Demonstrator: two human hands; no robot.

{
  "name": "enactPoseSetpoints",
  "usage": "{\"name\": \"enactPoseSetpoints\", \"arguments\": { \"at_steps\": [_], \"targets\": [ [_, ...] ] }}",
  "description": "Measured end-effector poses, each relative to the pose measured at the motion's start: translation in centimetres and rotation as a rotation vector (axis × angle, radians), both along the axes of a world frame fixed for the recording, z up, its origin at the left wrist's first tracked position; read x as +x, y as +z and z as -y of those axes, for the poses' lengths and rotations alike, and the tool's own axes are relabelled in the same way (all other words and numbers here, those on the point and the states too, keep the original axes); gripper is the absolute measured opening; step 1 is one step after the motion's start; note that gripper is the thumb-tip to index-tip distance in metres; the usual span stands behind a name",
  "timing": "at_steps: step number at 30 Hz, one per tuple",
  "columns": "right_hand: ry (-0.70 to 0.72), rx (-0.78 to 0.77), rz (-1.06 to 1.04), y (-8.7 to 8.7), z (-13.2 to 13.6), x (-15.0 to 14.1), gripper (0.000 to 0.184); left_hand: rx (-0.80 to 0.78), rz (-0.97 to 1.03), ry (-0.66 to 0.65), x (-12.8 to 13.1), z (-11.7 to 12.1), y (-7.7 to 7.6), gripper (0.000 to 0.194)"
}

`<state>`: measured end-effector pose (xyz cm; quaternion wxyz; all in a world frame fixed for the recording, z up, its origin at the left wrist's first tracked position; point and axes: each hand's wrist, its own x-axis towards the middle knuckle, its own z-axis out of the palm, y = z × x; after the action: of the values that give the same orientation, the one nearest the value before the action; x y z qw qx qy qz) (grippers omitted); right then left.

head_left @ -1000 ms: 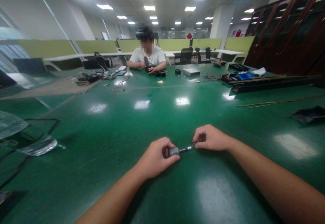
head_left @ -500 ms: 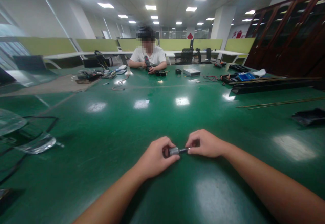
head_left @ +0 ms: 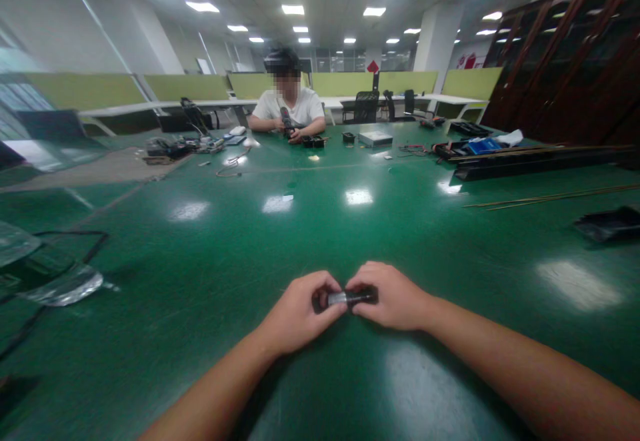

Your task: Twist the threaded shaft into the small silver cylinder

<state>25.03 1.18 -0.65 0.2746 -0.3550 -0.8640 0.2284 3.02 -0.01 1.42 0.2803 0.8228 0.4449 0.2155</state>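
Note:
Low over the green tabletop [head_left: 280,254], my two hands meet around one small tool-like piece, a silver cylinder [head_left: 337,299] with a dark shaft pointing right. My left hand [head_left: 296,313] grips the silver part between thumb and fingers. My right hand [head_left: 395,300] closes its thumb and fingertips around the dark shaft, close beside the left fingertips. The piece lies roughly level. Its exact kind I cannot make out, and fingers hide part of it.
Across the table a person [head_left: 290,108] holds a dark power tool [head_left: 287,121]. A clear plastic container [head_left: 65,284] lies at left. At right are a black tray [head_left: 607,223], thin rods [head_left: 560,194] and a long black channel [head_left: 530,163]. Electronic parts [head_left: 170,148] sit far left.
My right hand has moved left along the shaft, from its tip to close beside my left hand. The left hand keeps its grip on the silver cylinder, almost in place.

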Motion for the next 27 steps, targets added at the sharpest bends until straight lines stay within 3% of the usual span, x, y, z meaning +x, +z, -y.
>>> {"name": "enactPoseSetpoints", "arguments": {
  "at_steps": [27],
  "targets": [
    [0.031,0.009,0.018,-0.26,-0.21,0.03,0.008,-0.005,0.013,0.033,0.00,-0.02,-0.45,0.017]
  ]
}}
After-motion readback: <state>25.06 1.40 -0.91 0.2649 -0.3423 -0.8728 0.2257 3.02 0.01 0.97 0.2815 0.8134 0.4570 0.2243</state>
